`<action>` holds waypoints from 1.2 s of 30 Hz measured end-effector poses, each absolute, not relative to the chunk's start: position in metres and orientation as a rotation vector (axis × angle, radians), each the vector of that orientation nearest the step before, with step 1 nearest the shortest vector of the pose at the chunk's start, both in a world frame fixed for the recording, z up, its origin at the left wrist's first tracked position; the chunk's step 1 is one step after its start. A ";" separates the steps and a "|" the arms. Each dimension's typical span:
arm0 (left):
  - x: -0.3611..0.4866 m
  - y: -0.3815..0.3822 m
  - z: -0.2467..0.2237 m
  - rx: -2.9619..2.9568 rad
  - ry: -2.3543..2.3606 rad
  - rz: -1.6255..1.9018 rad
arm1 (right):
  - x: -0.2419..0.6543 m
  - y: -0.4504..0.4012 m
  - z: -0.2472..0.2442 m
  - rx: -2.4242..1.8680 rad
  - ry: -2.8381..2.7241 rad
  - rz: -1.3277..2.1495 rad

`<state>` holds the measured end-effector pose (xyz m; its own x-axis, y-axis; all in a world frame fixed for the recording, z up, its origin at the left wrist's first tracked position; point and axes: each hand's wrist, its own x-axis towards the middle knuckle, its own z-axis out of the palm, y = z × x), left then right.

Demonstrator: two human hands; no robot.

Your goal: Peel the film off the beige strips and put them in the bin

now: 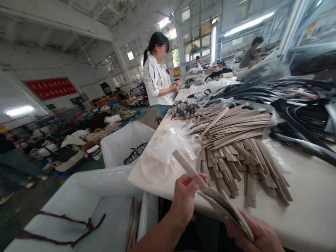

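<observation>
My left hand (186, 199) grips a bundle of flat beige strips (223, 208) near the table's front edge, and one strip (186, 164) sticks up past my thumb. My right hand (252, 234) holds the other end of the same bundle, low at the bottom of the view. Just beyond my hands, a large heap of similar beige strips (231, 147) is fanned out across the white table (309, 199). A crumpled clear plastic bag (170, 148) lies to the left of the heap. My fingers are partly hidden by the bundle.
White plastic bins (123, 140) stand left of the table, and a nearer bin (84, 210) sits beside my left arm. Black strips (296, 115) lie heaped at the right. A co-worker in a white jacket (157, 75) stands at the table's far end.
</observation>
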<state>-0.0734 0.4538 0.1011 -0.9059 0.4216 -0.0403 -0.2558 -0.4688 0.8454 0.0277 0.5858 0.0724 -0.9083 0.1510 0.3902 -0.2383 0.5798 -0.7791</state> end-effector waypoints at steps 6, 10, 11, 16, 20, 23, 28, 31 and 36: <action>-0.068 0.451 0.101 0.297 1.291 2.263 | 0.018 0.588 0.063 0.120 -2.347 1.160; -0.082 0.447 0.106 0.177 1.359 2.481 | 0.017 0.588 0.056 0.120 -2.391 1.154; -0.081 0.448 0.102 0.167 1.363 2.459 | 0.017 0.588 0.055 0.116 -2.396 1.153; -0.067 0.446 0.086 0.234 1.298 2.282 | 0.015 0.586 0.053 0.151 -2.360 1.165; -0.091 0.432 0.111 0.151 1.237 2.548 | 0.017 0.583 0.058 0.141 -2.449 1.151; -0.098 0.429 0.118 0.031 1.251 2.619 | 0.016 0.578 0.061 0.133 -2.450 1.148; -0.067 0.436 0.087 -0.057 1.140 2.543 | 0.012 0.569 0.056 0.152 -2.479 1.194; -0.059 0.430 0.076 -0.111 1.055 2.518 | 0.011 0.563 0.053 0.224 -2.465 1.187; -0.051 0.413 0.075 -0.146 1.052 2.577 | 0.012 0.550 0.047 0.223 -2.480 1.238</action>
